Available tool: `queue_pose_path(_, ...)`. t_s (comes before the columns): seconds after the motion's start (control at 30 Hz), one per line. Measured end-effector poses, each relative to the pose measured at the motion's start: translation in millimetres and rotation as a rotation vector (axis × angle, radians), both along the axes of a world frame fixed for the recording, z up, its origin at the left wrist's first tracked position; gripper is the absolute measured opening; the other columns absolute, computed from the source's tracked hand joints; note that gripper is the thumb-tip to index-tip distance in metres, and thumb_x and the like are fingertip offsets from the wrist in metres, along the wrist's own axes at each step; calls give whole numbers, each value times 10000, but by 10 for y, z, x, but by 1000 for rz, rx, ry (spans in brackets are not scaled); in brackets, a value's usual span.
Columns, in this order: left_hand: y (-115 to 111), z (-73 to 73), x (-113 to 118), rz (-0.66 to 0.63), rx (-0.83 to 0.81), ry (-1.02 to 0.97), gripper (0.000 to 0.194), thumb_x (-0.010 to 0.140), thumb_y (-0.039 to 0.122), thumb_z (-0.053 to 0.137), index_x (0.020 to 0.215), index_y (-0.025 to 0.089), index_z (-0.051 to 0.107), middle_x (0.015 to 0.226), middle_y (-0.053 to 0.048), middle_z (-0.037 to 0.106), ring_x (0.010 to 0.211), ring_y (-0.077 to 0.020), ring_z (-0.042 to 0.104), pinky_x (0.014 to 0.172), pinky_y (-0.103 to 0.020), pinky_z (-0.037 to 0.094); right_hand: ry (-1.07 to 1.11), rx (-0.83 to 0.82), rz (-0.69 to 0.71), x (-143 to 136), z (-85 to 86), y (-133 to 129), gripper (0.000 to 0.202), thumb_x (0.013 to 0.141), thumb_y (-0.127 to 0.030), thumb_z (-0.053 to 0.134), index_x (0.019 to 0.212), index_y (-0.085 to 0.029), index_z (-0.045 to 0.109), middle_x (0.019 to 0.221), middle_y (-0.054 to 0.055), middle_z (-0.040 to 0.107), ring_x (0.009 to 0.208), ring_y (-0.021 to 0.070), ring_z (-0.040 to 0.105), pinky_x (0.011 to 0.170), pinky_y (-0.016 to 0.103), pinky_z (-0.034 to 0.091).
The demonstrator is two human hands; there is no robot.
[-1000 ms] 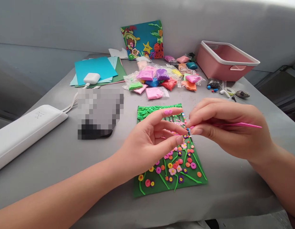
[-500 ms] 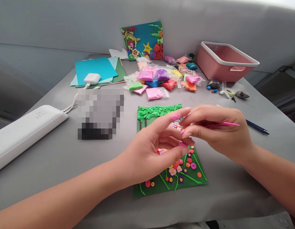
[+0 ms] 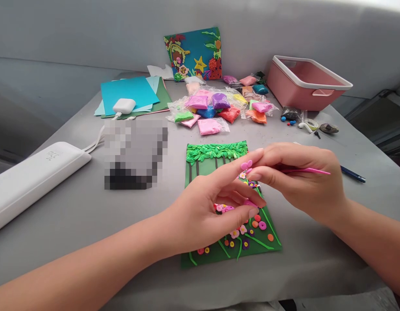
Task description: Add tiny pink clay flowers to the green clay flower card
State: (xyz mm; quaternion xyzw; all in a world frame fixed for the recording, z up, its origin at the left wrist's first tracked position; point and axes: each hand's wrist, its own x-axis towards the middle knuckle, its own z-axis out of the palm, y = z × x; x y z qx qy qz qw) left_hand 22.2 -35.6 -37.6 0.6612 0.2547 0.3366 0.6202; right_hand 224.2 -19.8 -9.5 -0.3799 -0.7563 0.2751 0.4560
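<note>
The light is soft, with white glare at upper right.

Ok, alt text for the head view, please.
The left hand bears small pink pieces on its index finger, close to the right hand, which holds a pink tool, both above a green flower picture. Behind are coloured packets and a pink box.

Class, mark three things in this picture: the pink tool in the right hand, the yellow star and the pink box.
Pink tool (image 3: 313, 171): head view, on its exposed shaft.
Yellow star (image 3: 200, 66): head view, on its middle.
Pink box (image 3: 291, 91): head view, on its outer side wall.
</note>
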Motion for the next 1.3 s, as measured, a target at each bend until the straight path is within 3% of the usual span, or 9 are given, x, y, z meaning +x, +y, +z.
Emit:
queue_pose_path(0.23, -2, 36, 1, -19, -20, 36, 766, 960, 156, 647, 1636, 225, 294, 1068, -81, 774, 1028, -180, 752, 796, -269, 642, 3, -9, -21, -6, 9, -12, 213, 847, -233, 813, 661, -189, 722, 632, 15, 704, 635, 133, 634, 521, 274, 436)
queue_pose_path(0.4, -19, 38, -3, -18, -57, 27, 738, 958, 178, 665, 1617, 297, 356, 1051, -54, 770, 1034, -192, 751, 846, -292, 641, -23, -44, -66, -5, 12, -3, 288, 833, -297, 832, 624, -189, 666, 621, 7, 676, 591, 118, 569, 498, 282, 418)
queue_pose_path(0.5, -27, 44, 4, 53, -134, -44, 774, 924, 195, 728, 1593, 380, 384, 1096, -36, 753, 1032, -194, 752, 866, -301, 644, 36, -38, -73, 13, 9, 14, 250, 809, -321, 862, 693, -202, 675, 636, -19, 634, 565, 100, 527, 472, 270, 410)
queue_pose_path(0.6, -7, 94, 5, 185, -237, -119, 976, 870, 161, 791, 1623, 461, 248, 1130, -11, 745, 884, -156, 762, 835, -297, 646, 41, 84, -40, 50, 24, 33, 120, 844, -272, 835, 877, -234, 727, 742, -12, 646, 627, 110, 569, 512, 268, 463)
queue_pose_path(0.7, 38, 165, 7, 262, -299, -161, 1118, 851, 141, 809, 1651, 449, 91, 932, 36, 763, 920, -176, 771, 884, -314, 635, -134, 273, 71, 92, 48, 51, 115, 912, -180, 748, 1014, -229, 765, 858, 32, 655, 697, 118, 603, 563, 277, 499)
queue_pose_path(0.8, 74, 207, 15, 259, -346, -195, 1116, 874, 183, 799, 1656, 434, 43, 886, 53, 773, 955, -182, 774, 908, -323, 630, -255, 360, 198, 119, 53, 71, 204, 943, -128, 687, 1108, -218, 767, 959, 57, 633, 674, 94, 596, 568, 265, 529)
queue_pose_path(0.97, 87, 209, 17, 230, -433, -244, 1150, 837, 177, 841, 1656, 398, 64, 861, 63, 791, 912, -156, 771, 860, -266, 606, -277, 364, 223, 127, 44, 81, 150, 956, -173, 692, 1074, -235, 762, 955, 49, 639, 655, 89, 614, 570, 254, 560)
queue_pose_path(1.13, 104, 180, 1, 213, -530, -232, 1134, 765, 187, 910, 1637, 287, 192, 853, 34, 785, 829, -140, 740, 813, -260, 584, -253, 401, 229, 105, 67, 59, 116, 936, -130, 708, 975, -230, 750, 892, 43, 661, 709, 109, 643, 611, 249, 558)
queue_pose_path(1.3, 107, 189, 2, 196, -529, -195, 1064, 786, 198, 894, 1611, 253, 225, 822, 37, 756, 818, -140, 713, 790, -265, 566, -295, 393, 227, 60, 48, 38, 88, 972, -137, 642, 955, -210, 689, 895, 51, 644, 787, 134, 653, 671, 266, 556)
